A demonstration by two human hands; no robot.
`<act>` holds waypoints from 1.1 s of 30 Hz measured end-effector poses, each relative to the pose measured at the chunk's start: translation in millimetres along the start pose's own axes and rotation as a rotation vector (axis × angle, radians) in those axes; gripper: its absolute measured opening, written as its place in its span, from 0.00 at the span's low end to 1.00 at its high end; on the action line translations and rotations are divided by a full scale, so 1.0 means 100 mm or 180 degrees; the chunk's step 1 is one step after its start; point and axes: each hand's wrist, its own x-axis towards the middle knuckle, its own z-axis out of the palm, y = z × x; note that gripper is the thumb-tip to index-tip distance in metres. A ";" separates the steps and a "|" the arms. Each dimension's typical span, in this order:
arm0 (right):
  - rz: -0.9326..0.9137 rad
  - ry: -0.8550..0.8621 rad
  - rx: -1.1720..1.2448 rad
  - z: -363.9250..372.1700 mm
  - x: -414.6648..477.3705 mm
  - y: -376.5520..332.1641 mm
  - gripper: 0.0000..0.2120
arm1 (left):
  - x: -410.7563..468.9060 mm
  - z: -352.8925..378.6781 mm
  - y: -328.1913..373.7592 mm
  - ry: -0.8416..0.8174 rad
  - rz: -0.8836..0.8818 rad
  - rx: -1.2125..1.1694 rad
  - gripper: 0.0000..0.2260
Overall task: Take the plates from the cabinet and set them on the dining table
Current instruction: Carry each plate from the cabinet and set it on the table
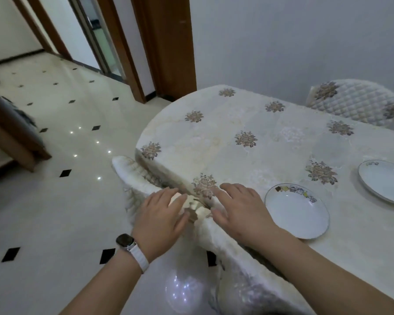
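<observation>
So the dining table (237, 114) with the flowery cloth takes up most of the view, and a chair with a fuzzy white cover (134, 171) is tucked in at its near edge. Two plates are already down on the right side: the near plate (297, 212) just beside the hands, the far plate (384, 180) well apart from them near the frame edge.

Neither hand holds a plate. The right hand (239, 210) lies flat on the cloth edge with its fingers straight. The left hand (162, 214) curls over a small pale thing (195, 209) at the edge - can't tell if it's actually gripping it.

My guess is they're tidying between placements - next would be a trip to the cabinet if any plates are left.
</observation>
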 end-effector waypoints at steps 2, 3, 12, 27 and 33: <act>-0.0120 -0.0002 0.0016 0.09 0.10 -0.38 0.21 | -0.24 -0.11 -0.35 0.0092 -0.0086 0.0065 0.18; -0.0181 -0.0017 0.0020 0.14 0.15 -0.57 0.21 | -0.36 -0.17 -0.52 0.0143 -0.0133 0.0084 0.17; -0.0905 0.0027 0.0003 0.35 0.60 -2.03 0.21 | -1.38 -0.60 -1.74 0.0376 -0.1008 0.0309 0.19; -0.2302 -0.0040 0.0326 1.03 1.85 -3.42 0.23 | -1.96 -0.75 -2.91 0.0461 -0.2226 0.0722 0.18; -0.2618 -0.0053 0.0419 1.33 2.82 -3.66 0.21 | -1.39 -0.75 -3.67 0.0521 -0.2446 0.0877 0.18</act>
